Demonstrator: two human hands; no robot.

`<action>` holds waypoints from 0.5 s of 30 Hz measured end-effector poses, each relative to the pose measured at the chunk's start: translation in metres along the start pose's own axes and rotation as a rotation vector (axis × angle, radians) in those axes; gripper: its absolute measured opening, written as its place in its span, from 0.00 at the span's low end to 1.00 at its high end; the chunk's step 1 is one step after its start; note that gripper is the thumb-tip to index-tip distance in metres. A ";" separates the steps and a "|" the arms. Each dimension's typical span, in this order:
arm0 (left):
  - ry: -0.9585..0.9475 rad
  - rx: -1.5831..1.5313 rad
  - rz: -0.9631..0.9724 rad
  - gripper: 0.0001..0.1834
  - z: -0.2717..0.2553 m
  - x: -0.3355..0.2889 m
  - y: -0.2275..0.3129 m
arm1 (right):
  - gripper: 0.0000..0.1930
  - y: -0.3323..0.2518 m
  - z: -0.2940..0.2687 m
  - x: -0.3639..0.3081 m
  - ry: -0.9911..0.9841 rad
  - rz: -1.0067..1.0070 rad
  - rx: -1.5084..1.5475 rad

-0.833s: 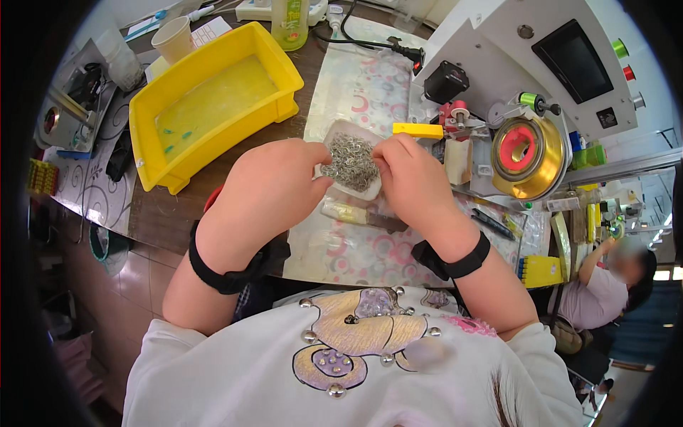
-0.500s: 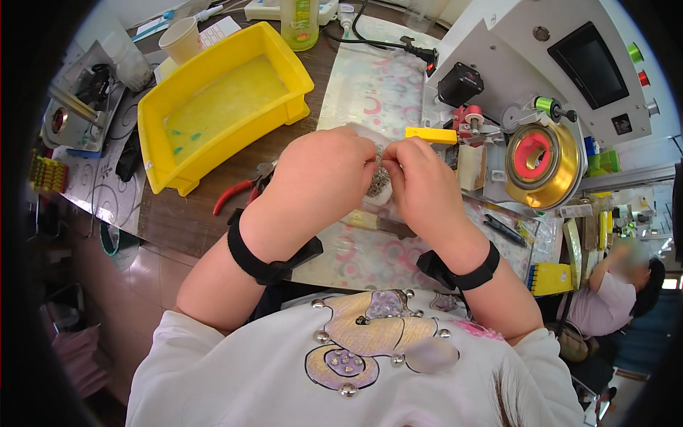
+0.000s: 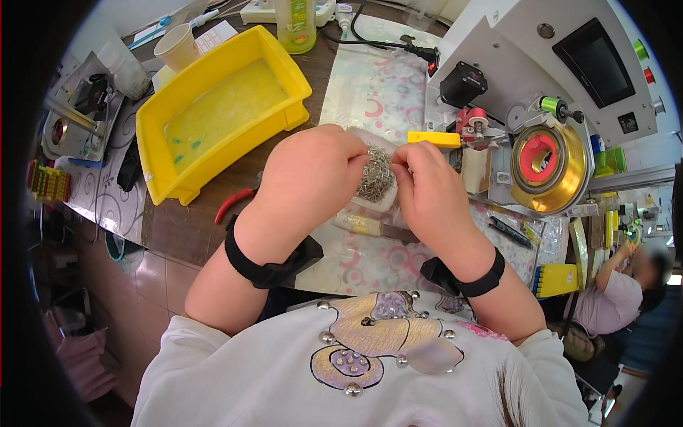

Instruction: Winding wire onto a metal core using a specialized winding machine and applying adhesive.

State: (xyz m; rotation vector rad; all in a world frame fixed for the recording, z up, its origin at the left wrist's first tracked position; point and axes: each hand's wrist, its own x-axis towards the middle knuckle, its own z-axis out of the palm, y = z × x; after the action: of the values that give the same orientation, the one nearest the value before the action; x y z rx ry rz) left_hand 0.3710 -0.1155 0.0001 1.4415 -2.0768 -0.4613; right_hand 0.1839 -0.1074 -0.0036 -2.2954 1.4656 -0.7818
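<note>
Fiddly little metal bits in a white tray

So the tray sits between the left hand and right hand, over the patterned cover on the table. Fingers on both are bunched narrow (can't tell if they're pinching a piece, too small). Yellow bin is off left.

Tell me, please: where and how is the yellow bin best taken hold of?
I would grip the yellow bin by its rim at both short ends, coming from outside. It stands upright, long and open-topped, so opposite grips should keep it level.
</note>
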 end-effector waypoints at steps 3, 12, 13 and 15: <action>0.027 0.020 -0.038 0.08 -0.001 -0.001 -0.002 | 0.04 0.001 0.001 0.000 0.026 -0.028 -0.048; 0.086 -0.110 0.143 0.05 0.009 -0.001 0.004 | 0.04 -0.003 -0.001 0.003 0.053 -0.122 -0.150; 0.084 -0.094 0.135 0.05 0.010 -0.001 0.004 | 0.04 -0.004 -0.001 0.004 0.052 -0.124 -0.137; 0.104 -0.108 0.135 0.04 0.010 -0.001 0.004 | 0.05 -0.004 -0.002 0.004 0.052 -0.127 -0.112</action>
State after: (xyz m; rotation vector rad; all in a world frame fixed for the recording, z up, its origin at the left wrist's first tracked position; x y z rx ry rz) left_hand 0.3622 -0.1134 -0.0053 1.2288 -2.0193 -0.4286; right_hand 0.1869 -0.1089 0.0012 -2.4906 1.4300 -0.8187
